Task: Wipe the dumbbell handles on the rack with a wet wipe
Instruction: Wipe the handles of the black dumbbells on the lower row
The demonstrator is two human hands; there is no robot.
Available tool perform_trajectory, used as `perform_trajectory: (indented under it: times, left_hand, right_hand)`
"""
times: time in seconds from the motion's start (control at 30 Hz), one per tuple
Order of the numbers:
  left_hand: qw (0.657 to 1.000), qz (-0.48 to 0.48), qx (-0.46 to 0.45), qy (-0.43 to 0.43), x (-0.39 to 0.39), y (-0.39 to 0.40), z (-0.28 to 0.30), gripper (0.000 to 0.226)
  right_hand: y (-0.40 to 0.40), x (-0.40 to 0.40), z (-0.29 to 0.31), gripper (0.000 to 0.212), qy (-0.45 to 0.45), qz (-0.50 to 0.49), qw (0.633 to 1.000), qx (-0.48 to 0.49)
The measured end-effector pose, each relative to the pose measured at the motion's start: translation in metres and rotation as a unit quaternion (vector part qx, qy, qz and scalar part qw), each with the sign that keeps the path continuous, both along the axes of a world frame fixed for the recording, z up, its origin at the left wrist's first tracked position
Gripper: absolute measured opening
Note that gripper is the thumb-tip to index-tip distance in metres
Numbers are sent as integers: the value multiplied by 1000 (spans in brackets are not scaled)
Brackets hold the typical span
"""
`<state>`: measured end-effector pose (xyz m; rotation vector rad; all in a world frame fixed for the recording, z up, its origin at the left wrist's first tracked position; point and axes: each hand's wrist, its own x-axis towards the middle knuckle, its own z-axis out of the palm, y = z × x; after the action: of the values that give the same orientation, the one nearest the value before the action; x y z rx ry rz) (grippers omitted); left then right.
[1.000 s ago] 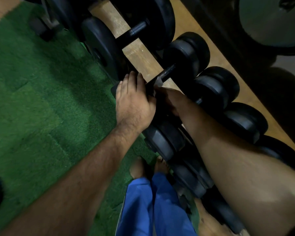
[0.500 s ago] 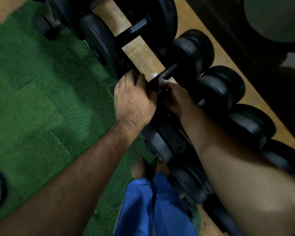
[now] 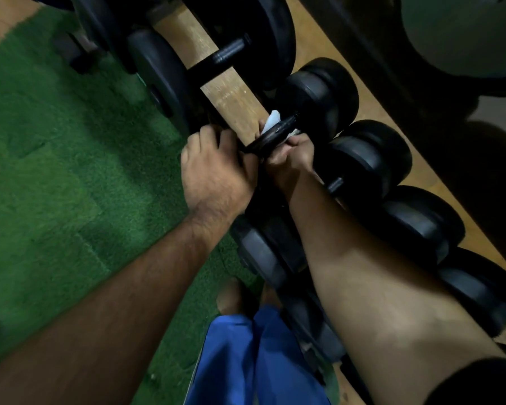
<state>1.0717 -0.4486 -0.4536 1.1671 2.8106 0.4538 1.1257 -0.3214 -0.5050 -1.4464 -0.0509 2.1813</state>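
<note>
The right hand [image 3: 289, 159] grips a white wet wipe [image 3: 270, 121] around the dumbbell handle [image 3: 272, 135]; at 9 o'clock, the left hand [image 3: 214, 171] curls over that dumbbell's near end, seemingly gripping it.

The dumbbells [image 3: 319, 95] are black, handles and heads alike; the wet wipe [image 3: 270, 119] is white; the rack [image 3: 231, 92] shows pale brown wood with a streaked grain; the floor mat [image 3: 56, 171] is green and mottled with darker patches; the trousers [image 3: 246, 361] are bright blue.

Both forearms [image 3: 123, 311] are bare to the elbow. A dark sleeve edge [image 3: 476, 381] shows at the right arm. Blue trousers [image 3: 254, 361], bare feet [image 3: 234, 296].
</note>
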Motion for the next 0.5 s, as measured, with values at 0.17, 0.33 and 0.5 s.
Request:
perform_trajectory:
  times: [0.17,0.33,0.5]
  left_hand:
    - [1000,-1,0,-15,0,1,1,34]
    - [998,-16,10,-52,-5,-3,5,40]
    - [998,-16,6,-65,-7,-3,8,38]
  right_hand:
    - [12,-5,12,46,-118,87,989,14]
    - [-15,-23,17,29,-82,-15,996,35]
    - [-25,-7,5,37,-74,169,983,17]
